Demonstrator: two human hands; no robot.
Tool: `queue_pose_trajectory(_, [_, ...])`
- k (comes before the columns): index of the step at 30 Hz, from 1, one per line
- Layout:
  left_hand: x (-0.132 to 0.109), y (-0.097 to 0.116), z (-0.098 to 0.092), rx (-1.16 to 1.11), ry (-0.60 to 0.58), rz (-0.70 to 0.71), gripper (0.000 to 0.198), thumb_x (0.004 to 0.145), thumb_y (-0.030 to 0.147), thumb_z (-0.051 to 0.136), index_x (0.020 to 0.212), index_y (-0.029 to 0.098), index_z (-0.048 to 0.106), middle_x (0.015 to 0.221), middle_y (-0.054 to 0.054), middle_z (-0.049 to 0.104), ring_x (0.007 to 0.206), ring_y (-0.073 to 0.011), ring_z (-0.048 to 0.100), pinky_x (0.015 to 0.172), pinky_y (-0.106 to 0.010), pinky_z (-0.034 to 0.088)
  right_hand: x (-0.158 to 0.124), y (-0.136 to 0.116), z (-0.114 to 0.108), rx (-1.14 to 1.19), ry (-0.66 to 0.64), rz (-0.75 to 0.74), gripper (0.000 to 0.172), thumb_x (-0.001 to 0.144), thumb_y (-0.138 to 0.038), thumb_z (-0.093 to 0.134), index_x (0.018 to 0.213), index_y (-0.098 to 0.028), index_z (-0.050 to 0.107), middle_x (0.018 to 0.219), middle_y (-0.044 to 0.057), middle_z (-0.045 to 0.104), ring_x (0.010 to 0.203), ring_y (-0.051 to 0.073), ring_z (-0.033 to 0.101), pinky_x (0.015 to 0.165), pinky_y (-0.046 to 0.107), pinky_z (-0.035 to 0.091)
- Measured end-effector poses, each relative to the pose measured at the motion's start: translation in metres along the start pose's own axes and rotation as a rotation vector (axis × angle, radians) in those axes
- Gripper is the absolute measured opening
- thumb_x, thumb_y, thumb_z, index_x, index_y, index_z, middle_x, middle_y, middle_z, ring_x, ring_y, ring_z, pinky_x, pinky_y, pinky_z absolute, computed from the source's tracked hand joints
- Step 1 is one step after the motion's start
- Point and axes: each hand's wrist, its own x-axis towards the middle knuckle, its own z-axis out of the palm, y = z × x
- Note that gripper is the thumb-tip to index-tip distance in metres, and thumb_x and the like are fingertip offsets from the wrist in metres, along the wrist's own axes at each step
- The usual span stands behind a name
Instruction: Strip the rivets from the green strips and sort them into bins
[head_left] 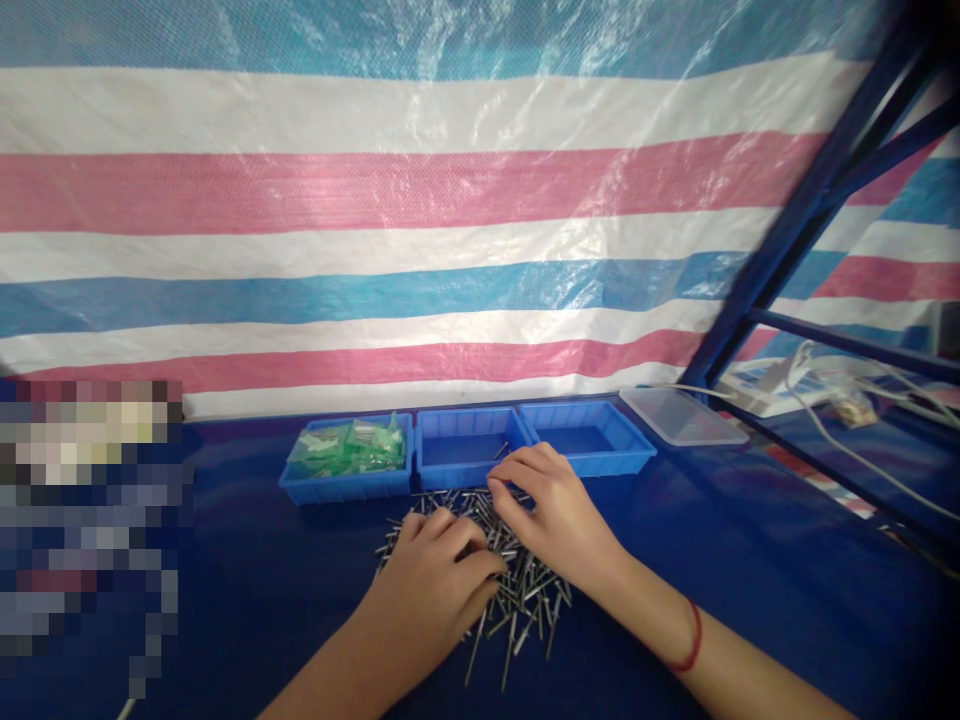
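A loose pile of thin metal pins (525, 590), which look like pop rivets, lies on the blue table top. My left hand (442, 560) rests on the pile's left side, fingers curled down and the tips mostly hidden. Over the pile's far right edge, my right hand (555, 510) is closed in a pinch, thumb and fingertips meeting by the middle blue bin (465, 478). What either hand holds, if anything, cannot be made out. A few pins lie inside the middle bin near its right wall.
The left blue bin (349, 488) contains green plastic bags (352, 448) of small parts. Beside the middle bin stands the right blue bin (600, 462). A clear plastic lid (682, 417), white cables (817, 400) and a blue metal frame (787, 230) are at the right. Striped sheeting hangs behind.
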Motion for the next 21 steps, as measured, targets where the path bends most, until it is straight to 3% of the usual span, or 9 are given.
queue_pose_trajectory(6, [-0.001,0.001,0.004,0.008,-0.010,-0.014,0.010,0.091,0.025,0.052,0.088,0.024,0.062,0.093,0.000,0.060,0.090,-0.0190,0.048,0.074,-0.035,0.029,-0.001,-0.003,0.000,0.026,-0.034,-0.004,0.016,0.088,-0.018,0.051,0.083,-0.020,0.066,0.082,0.004,0.065,0.080,0.020,0.055,0.078,0.038,0.043])
queue_pose_trajectory(13, [-0.002,-0.003,0.012,0.009,0.026,0.018,0.009,0.090,0.023,0.053,0.093,0.027,0.061,0.096,0.000,0.059,0.091,-0.0199,0.047,0.075,-0.036,0.028,-0.002,-0.007,0.001,0.039,-0.040,-0.019,0.017,0.088,-0.018,0.050,0.081,-0.020,0.065,0.079,0.004,0.064,0.080,0.020,0.055,0.076,0.038,0.044])
queue_pose_trajectory(21, [-0.003,0.002,0.009,0.033,0.010,0.016,0.009,0.090,0.019,0.051,0.085,0.021,0.057,0.092,-0.001,0.060,0.090,-0.0202,0.050,0.075,-0.035,0.030,-0.002,-0.009,0.001,0.093,-0.046,-0.017,0.017,0.088,-0.016,0.051,0.079,-0.020,0.065,0.079,0.004,0.065,0.079,0.020,0.056,0.075,0.037,0.044])
